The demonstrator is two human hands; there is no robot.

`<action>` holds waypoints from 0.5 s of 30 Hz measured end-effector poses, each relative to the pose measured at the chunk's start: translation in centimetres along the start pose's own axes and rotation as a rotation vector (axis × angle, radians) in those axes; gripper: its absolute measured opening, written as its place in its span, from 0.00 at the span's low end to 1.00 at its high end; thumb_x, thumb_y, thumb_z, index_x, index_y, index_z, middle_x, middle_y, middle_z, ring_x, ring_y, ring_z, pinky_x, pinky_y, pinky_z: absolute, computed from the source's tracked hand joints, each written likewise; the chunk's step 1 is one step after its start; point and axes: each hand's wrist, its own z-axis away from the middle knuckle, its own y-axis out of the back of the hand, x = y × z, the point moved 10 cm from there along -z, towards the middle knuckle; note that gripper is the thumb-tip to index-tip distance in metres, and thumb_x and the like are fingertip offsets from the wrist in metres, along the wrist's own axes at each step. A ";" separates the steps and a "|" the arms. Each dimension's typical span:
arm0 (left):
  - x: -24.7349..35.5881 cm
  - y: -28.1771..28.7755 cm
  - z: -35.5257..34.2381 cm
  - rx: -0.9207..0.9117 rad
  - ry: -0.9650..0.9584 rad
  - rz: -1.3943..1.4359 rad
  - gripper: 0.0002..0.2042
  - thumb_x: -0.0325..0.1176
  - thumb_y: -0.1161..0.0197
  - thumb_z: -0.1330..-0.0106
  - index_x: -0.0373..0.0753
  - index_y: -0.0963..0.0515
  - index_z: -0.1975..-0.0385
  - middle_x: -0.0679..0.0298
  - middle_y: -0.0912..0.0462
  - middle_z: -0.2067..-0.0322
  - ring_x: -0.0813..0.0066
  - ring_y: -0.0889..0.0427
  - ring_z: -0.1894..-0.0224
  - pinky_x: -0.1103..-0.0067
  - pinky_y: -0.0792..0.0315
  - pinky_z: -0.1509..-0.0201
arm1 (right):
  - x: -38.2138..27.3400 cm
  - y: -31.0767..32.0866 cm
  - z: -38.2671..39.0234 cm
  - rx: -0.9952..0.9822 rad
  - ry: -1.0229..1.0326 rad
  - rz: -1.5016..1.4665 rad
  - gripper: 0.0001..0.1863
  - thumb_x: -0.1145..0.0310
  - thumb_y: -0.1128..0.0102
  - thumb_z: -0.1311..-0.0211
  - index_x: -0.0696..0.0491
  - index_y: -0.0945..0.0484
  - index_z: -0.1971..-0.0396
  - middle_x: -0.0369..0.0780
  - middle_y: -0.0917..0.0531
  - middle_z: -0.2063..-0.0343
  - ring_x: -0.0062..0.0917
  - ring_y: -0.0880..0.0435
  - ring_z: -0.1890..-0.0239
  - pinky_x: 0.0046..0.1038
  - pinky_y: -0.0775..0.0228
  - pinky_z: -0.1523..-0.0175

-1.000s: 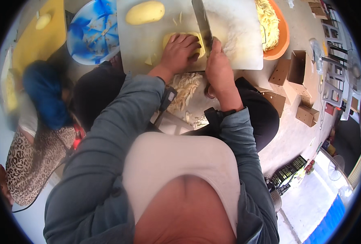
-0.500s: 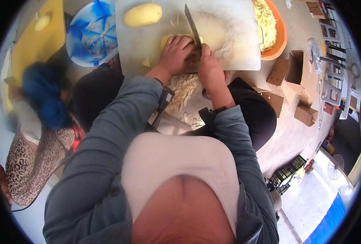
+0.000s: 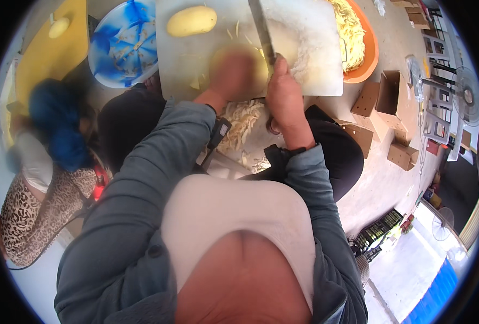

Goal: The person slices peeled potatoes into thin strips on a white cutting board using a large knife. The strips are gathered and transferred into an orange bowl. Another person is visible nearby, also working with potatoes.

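Note:
A white cutting board [image 3: 325, 81] lies in front of me, wet and scattered with pale slivers. My right hand [image 3: 285, 94] is closed around the handle of a knife [image 3: 262, 29], its blade pointing away from me over the board. To its left, my left hand [image 3: 234, 70] is smeared by motion. It is over a yellow, peeled potato [image 3: 260, 69], partly covering it; its fingers cannot be made out. Another whole peeled potato [image 3: 192, 21] rests at the board's far left.
An orange basin [image 3: 370, 51] of pale yellow shreds [image 3: 350, 38] stands right of the board. On the left is a blue-and-white basin [image 3: 102, 59] with scraps. Beyond it, a person [image 3: 58, 127] sits near a yellow board [image 3: 50, 54]. Cardboard boxes [image 3: 388, 102] lie at right; more shreds [image 3: 239, 127] lie below.
The knife has lifted off the spot beside my left fingers and shifted slightly right, with my right hand. My left hand has gone from resting sharply visible on the potato to a blur.

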 end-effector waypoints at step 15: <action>0.2 0.3 0.0 -0.011 -0.002 0.006 0.15 0.34 0.32 0.53 0.44 0.22 0.62 0.67 0.25 0.54 0.64 0.27 0.49 0.71 0.35 0.42 | 1.5 -3.1 -0.1 -0.056 -0.001 0.080 0.23 0.81 0.56 0.41 0.61 0.42 0.44 0.60 0.21 0.65 0.55 0.20 0.63 0.48 0.28 0.59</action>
